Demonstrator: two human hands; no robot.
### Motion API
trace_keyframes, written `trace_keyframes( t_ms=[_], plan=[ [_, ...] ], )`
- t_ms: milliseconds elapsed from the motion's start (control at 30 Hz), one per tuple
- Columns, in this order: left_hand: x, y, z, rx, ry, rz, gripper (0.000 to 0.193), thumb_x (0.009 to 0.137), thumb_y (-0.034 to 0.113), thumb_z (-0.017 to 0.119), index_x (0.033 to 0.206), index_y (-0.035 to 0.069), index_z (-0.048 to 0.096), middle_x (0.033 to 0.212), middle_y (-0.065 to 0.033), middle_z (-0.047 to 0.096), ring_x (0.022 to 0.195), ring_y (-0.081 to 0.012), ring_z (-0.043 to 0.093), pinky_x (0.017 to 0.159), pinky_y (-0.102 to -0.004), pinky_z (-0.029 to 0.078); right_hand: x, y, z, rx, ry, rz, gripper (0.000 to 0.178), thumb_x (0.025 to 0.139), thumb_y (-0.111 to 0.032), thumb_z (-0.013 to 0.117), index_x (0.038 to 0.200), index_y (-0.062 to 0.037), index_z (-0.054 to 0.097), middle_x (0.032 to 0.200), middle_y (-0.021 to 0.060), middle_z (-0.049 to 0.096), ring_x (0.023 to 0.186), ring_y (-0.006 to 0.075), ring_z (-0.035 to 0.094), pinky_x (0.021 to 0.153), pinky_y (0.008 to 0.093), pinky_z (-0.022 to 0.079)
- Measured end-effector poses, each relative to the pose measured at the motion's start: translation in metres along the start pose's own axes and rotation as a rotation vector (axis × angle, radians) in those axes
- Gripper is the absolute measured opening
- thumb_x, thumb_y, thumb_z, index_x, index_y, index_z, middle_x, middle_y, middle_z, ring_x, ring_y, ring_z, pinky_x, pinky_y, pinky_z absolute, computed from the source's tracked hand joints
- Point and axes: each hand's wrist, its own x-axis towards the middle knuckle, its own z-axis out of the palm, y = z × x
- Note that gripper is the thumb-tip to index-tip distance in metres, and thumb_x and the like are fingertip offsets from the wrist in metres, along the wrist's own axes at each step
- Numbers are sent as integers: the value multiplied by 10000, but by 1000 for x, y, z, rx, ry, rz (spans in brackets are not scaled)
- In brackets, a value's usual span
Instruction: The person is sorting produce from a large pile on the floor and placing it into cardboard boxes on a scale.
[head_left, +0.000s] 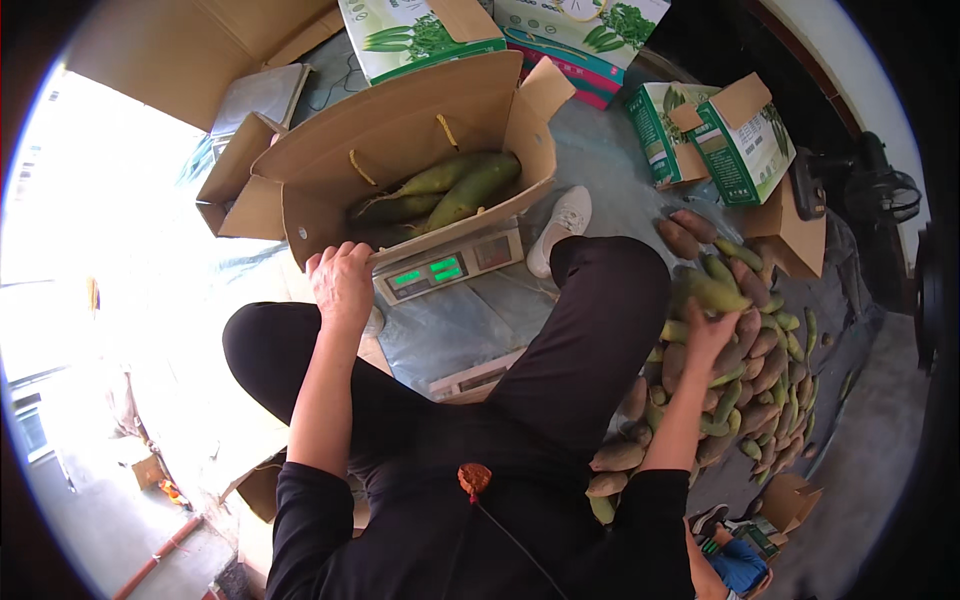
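An open cardboard box [400, 110] with yellow cord handles stands on a digital scale [492, 252] with a lit green display. Several large green radishes [472, 192] lie inside it. My left hand [343, 284] grips the box's near rim at its left corner, fingers curled over the edge. Off to the right, my right hand [708, 338] is closed around the lower end of a green radish [708, 290]. That radish is over the far part of a heap of loose green radishes and reddish-brown roots [765, 375] beside my right leg.
Printed vegetable cartons [425, 40] stand at the back, and more cartons [745, 140] at the far right. A black fan [882, 190] is at the right wall. Another flat scale [258, 95] lies at the far left. Another person's bare leg [703, 575] shows at the lower right.
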Motion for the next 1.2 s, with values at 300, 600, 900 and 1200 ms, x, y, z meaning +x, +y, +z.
trace_keyframes(
  t_ms=[300,600,900,1200],
  plan=[
    [-8,-7,-4,25,4,-21,83,718,100,640,797,128,637,784,-25,603,840,-236,574,824,-399,384,33,-212,78,849,-240,-229,414,744,90,652,1120,-8,510,1089,93,571,1022,188,553,862,326,476],
    [2,-1,13,165,-47,17,71,726,141,621,795,149,609,852,-28,625,887,-238,578,775,-403,410,-59,-205,240,690,-634,238,636,648,-74,731,1182,21,399,1046,150,561,937,209,568,785,320,481],
    [1,-14,18,186,-129,42,201,758,151,631,954,109,614,953,-44,628,926,-257,575,802,-421,407,-18,-195,82,587,-656,-15,351,769,-124,696,1076,14,596,986,71,635,894,127,599,783,280,498],
    [4,-47,38,-24,-18,127,246,716,91,649,951,33,603,900,-121,632,878,-323,588,743,-432,432,-27,19,-63,-57,-178,286,313,754,-158,666,1020,-2,615,926,130,654,862,221,621,759,323,482]
  ],
)
